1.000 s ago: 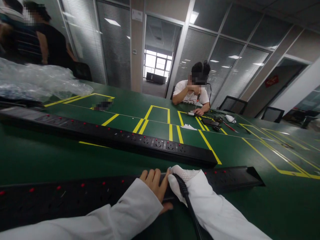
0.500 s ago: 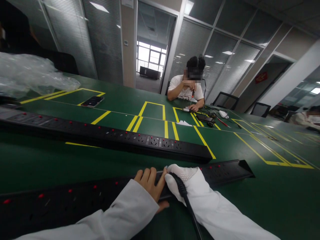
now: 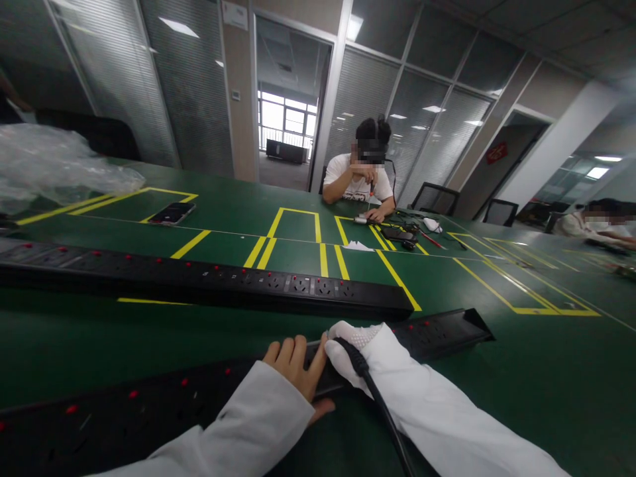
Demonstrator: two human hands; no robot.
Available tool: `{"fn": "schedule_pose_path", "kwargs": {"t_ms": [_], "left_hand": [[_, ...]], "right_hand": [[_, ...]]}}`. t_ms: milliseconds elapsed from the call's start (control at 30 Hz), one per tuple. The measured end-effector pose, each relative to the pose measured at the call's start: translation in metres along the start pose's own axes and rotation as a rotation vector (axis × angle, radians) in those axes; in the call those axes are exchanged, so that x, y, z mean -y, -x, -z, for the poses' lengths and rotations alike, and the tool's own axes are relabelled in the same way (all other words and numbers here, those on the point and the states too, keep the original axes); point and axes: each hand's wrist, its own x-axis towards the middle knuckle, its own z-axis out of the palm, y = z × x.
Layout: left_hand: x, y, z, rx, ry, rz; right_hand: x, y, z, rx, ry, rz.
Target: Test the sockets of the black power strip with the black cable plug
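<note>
A long black power strip (image 3: 163, 397) with red indicator dots lies slanted across the near part of the table, its open-ended tip (image 3: 472, 324) pointing right. My left hand (image 3: 293, 368), bare below a white sleeve, grips it across the middle: fingers over the top, thumb along the near side. Beside it, my right hand (image 3: 355, 351) wears a white dotted glove and is closed round the ribbed end of a black cable (image 3: 385, 411). The cable runs down out of view; what its end joins is hidden in my fingers. The hands meet over the strip.
A second power strip (image 3: 223, 281) lies behind. On the green table (image 3: 521, 371) are yellow tape marks, a phone (image 3: 173, 213), clear plastic wrap (image 3: 59, 165) and cables with a white mouse (image 3: 432, 225). A co-worker (image 3: 362, 172) sits opposite; another person (image 3: 591, 222) is far right.
The view has turned slightly, so the background sits further left. Both hands keep their hold on the power strip and cable, with little visible movement.
</note>
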Motion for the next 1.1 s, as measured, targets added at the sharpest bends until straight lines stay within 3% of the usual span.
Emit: {"fn": "schedule_pose_path", "kwargs": {"t_ms": [367, 600, 800, 1100], "left_hand": [[0.000, 0.000, 0.006, 0.045, 0.029, -0.005], [0.001, 0.000, 0.005, 0.066, 0.044, -0.012], [0.001, -0.001, 0.008, 0.083, 0.076, -0.019], [0.002, 0.000, 0.008, 0.066, 0.063, -0.025]], "right_hand": [[-0.001, -0.023, 0.013, 0.088, 0.195, 0.020], [-0.014, -0.029, 0.005, 0.066, 0.126, -0.037], [-0.007, -0.029, 0.007, 0.075, 0.228, -0.006], [-0.007, -0.029, 0.004, 0.057, 0.097, -0.110]]}}
